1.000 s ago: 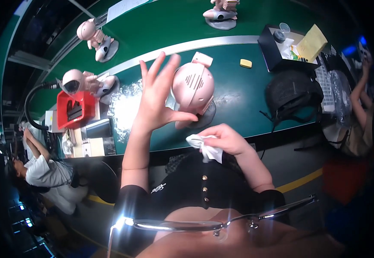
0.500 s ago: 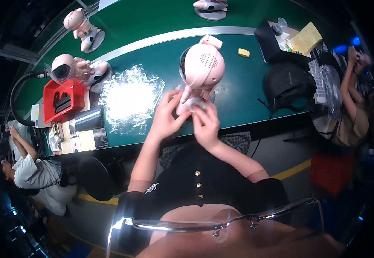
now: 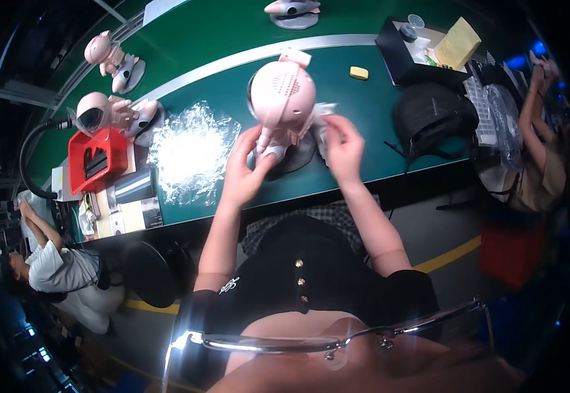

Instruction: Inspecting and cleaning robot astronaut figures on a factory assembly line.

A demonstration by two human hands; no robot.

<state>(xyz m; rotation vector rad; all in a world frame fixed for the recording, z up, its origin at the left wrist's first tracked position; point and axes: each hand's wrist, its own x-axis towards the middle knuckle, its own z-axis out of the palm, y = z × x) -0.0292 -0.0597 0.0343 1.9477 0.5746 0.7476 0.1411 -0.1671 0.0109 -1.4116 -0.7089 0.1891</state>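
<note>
We reach up from the lower edge with both bare forearms, the left forearm (image 3: 218, 245) nearly upright, the right forearm (image 3: 378, 226) slanting up and leftward. Our left hand (image 3: 242, 171), left of centre, points its fingers upward, thumb angled right. Our right hand (image 3: 346, 152), right of centre, curls its fingers leftward in a pinch.

Crinkled clear plastic film (image 3: 193, 157) lies near a red bin (image 3: 116, 171) of black parts (image 3: 96, 165) on the green counter (image 3: 373, 108); rightward, a small yellow block (image 3: 359, 73), an open black box (image 3: 393, 57) and a black bag (image 3: 435, 121).
</note>
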